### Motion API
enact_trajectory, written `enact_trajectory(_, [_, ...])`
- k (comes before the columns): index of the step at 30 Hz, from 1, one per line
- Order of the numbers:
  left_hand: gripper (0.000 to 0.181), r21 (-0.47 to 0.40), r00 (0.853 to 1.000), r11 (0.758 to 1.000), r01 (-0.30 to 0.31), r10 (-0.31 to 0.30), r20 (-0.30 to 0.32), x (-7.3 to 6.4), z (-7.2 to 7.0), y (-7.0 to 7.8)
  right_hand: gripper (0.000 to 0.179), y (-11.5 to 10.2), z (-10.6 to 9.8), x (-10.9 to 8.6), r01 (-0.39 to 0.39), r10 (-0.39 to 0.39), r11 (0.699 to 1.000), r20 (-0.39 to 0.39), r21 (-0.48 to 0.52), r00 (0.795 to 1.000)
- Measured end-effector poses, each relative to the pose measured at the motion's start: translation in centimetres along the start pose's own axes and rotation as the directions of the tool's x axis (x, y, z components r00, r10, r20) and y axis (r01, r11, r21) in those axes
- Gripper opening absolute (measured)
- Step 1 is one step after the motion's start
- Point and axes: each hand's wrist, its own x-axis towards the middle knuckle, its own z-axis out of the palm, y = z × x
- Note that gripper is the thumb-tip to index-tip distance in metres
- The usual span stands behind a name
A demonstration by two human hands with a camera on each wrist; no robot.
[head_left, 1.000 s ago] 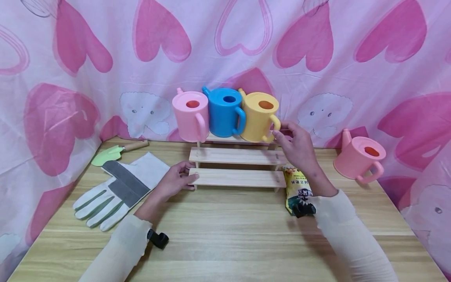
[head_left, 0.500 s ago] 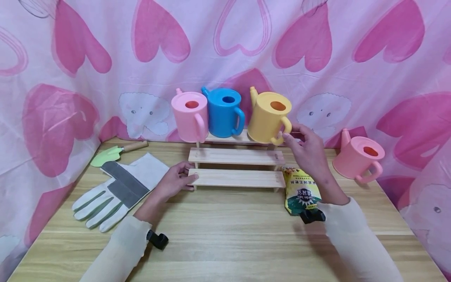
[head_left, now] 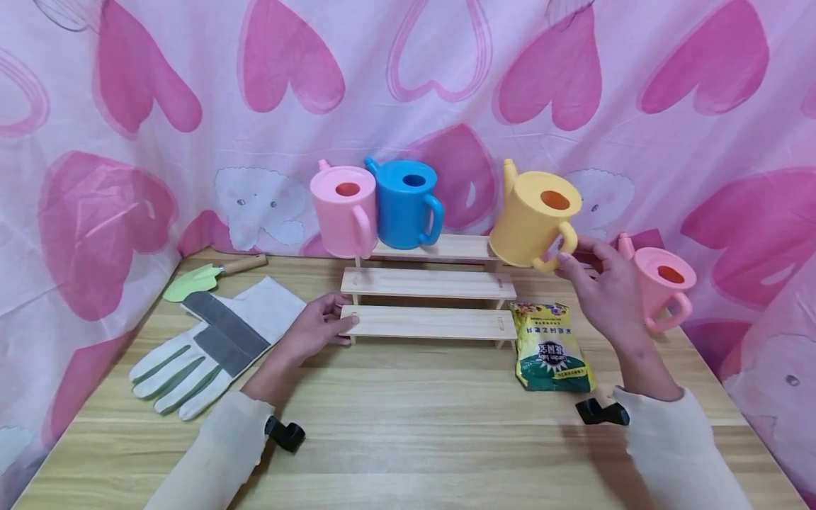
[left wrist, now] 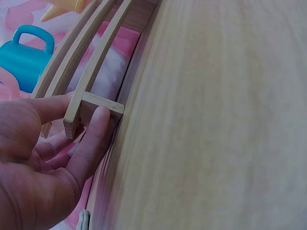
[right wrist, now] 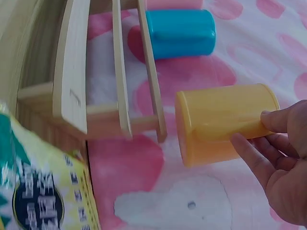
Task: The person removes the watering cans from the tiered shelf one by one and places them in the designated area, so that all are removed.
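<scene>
A yellow watering can [head_left: 532, 223] hangs upright by its handle from my right hand [head_left: 602, 290], apart from the rack's top shelf in the right wrist view [right wrist: 228, 122]. With my left hand [head_left: 315, 326] I grip the lower left end of the three-step wooden rack [head_left: 427, 322]; in the left wrist view the thumb and fingers [left wrist: 96, 139] pinch its end and short leg. On the top step stand a pink watering can [head_left: 344, 219] and a blue watering can [head_left: 406, 212], side by side at the left.
Right of the rack lies a yellow-green printed bag [head_left: 551, 350]. A second pink watering can [head_left: 659, 283] stands behind my right hand, partly hidden. At left lie a work glove [head_left: 219, 343] and a green trowel [head_left: 194, 282]. A heart-patterned curtain [head_left: 440, 57] bounds the back.
My right hand has carried the yellow watering can from beside the blue one to the right, off the top step. The left hand stays on the rack.
</scene>
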Motion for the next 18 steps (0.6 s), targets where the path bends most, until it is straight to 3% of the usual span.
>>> enact_trajectory(6, [0.038, -0.001, 1.000, 1.000, -0.002, 0.002, 0.001, 0.0, 0.0, 0.0, 0.038, 1.6, -1.9, -0.9, 0.004, -0.006, 1.000, -0.066, -0.028, 0.998])
enact_trajectory(18, [0.042, 0.017, 1.000, 1.000, 0.019, -0.018, -0.011, 0.0, 0.1, 0.1, 0.039, 4.4, -5.4, -2.8, -0.128, 0.099, 0.971, -0.148, -0.202, 0.984])
